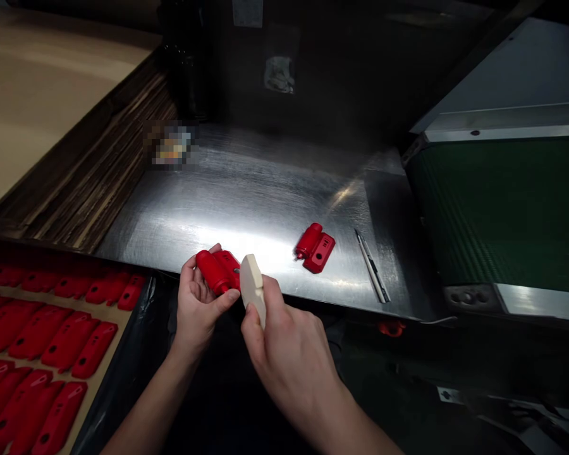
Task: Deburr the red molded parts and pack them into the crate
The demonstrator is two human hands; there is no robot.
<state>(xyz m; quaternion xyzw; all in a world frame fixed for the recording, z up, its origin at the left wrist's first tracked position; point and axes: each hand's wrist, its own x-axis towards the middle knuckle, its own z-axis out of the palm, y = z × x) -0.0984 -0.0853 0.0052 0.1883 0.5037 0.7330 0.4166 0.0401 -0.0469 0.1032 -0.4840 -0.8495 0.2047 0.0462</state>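
Red part (214, 270), gripped by the left hand (200, 300), hovers near the metal table's (208, 196) front edge.

the red part (217, 272) near my fingers (230, 296) has dark markings; the block (253, 284) by it is cream. the bench (194, 202) is streaky silver, the ridged belt (516, 215) to its right green, the left near rows of parts (66, 338) red with black dots.
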